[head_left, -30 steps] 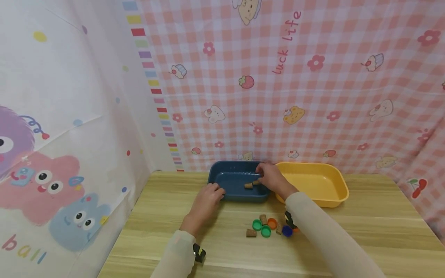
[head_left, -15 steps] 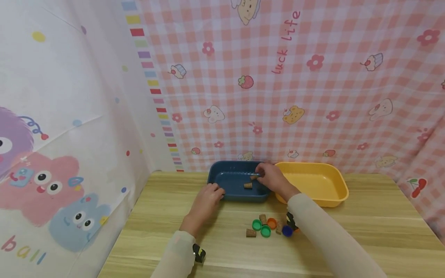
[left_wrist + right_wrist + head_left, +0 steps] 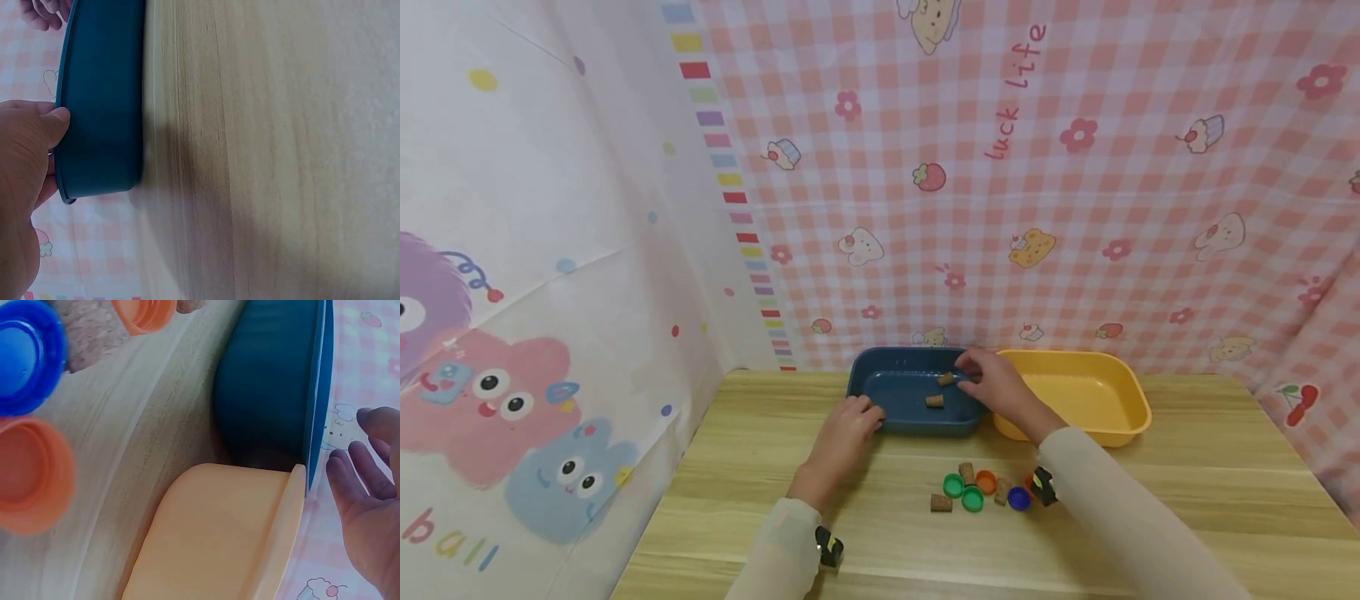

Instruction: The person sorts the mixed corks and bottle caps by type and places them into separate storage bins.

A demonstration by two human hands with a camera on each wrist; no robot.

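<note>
My left hand (image 3: 846,429) holds the near left rim of a dark blue plastic bin (image 3: 925,428); in the left wrist view the thumb (image 3: 59,125) presses the outer wall and the fingers go over the rim. Two corks lie in the bin, a nearer cork (image 3: 934,402) and a farther cork (image 3: 946,379). At the bin's right end my right hand (image 3: 996,387) hovers with thumb and fingers spread apart. Nothing sits between its fingers, and the farther cork lies just left of the fingertips.
A yellow bin (image 3: 1082,400) stands right beside the blue one. In front on the wooden table (image 3: 760,467) are several bottle caps, including a green cap (image 3: 972,499), an orange cap (image 3: 986,482) and a blue cap (image 3: 1018,499), among loose corks (image 3: 941,503). A checked cloth (image 3: 955,208) hangs behind.
My right hand has let go of a cork, which now lies in the blue bin, and its fingers have spread and drawn slightly right. My left hand has stayed at the rim.
</note>
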